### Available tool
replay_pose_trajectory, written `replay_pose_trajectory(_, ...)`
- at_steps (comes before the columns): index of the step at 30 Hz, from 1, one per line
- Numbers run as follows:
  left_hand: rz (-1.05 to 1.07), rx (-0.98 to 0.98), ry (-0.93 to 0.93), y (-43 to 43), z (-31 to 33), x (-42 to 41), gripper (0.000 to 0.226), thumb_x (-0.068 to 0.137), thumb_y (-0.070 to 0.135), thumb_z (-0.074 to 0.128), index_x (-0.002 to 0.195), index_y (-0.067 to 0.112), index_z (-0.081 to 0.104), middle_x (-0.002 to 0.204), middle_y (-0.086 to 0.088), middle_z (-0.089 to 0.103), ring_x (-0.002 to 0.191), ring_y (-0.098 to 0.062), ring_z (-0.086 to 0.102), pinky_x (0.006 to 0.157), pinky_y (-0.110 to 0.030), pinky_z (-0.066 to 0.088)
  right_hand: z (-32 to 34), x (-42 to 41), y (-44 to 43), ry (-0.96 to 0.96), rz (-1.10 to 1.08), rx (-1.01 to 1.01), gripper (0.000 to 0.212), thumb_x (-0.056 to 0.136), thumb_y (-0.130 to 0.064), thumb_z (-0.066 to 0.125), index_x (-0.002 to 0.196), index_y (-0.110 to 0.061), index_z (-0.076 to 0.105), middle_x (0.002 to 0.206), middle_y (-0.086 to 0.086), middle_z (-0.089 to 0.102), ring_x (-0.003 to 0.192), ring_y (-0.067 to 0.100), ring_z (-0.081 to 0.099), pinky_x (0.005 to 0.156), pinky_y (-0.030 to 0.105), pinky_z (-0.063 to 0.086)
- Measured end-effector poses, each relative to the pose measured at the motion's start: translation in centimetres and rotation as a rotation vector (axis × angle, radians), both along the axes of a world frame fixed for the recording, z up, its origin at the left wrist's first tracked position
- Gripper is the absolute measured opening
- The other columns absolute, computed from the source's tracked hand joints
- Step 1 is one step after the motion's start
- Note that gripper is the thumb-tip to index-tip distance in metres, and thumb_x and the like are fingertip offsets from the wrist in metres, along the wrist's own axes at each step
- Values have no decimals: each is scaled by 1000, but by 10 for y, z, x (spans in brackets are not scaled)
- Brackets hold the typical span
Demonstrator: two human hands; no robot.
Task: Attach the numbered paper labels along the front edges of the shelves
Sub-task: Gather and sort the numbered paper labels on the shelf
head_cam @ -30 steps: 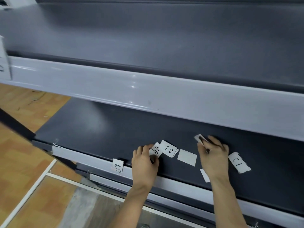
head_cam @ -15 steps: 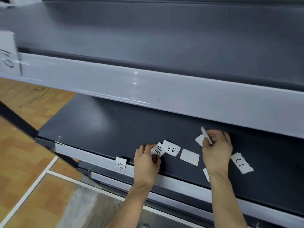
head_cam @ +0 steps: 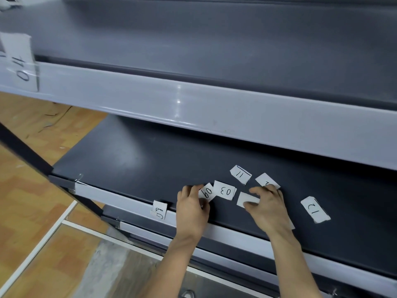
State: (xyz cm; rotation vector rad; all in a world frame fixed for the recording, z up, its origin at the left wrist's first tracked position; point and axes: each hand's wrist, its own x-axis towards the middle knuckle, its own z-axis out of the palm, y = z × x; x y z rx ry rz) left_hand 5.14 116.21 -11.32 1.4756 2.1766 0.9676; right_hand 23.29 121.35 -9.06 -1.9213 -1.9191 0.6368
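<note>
Paper labels lie on the dark middle shelf [head_cam: 133, 160]. My left hand [head_cam: 191, 211] rests at the shelf's front edge and pinches label "09" [head_cam: 207, 191]. Label "03" [head_cam: 224, 190] lies just to its right. My right hand [head_cam: 269, 208] has thumb and forefinger on a blank, face-down label [head_cam: 245, 197]. Label "11" [head_cam: 240, 174] lies face up behind it. Another label [head_cam: 265, 180] is partly hidden under my right fingers. Label "12" [head_cam: 314, 209] lies apart at the right. Label "08" [head_cam: 160, 210] hangs on the middle shelf's front edge, label "10" [head_cam: 21, 65] on the upper shelf's.
The upper shelf's pale front edge [head_cam: 214, 117] overhangs the middle shelf closely. A lower shelf edge [head_cam: 150, 232] juts out below. A dark diagonal frame bar [head_cam: 25, 151] crosses at the left over the wooden floor [head_cam: 32, 211].
My right hand has put down the label it was lifting, now lying face up as "11", and has moved forward onto the blank label. My left hand stays on "09".
</note>
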Motion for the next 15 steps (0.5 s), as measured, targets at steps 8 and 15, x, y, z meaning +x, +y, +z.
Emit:
replay_pose_trajectory(8,-87,67,299,-9,-1,10,60,73,3,61,126,32,58,137,6,50,123,-27,40,90,-44,43,7,4,-15,215,-67,23,15,79,-12,69,86,-24,61,86,-9,60,98,19,51,84,32,43)
replay_pose_trajectory(15,-310,13,358,-25,-8,29,48,80,24,54,128,32,55,144,13,46,136,-25,37,102,-44,38,12,7,-31,407,-111,307,20,80,1,68,84,-19,68,80,-8,59,77,8,56,72,4,41)
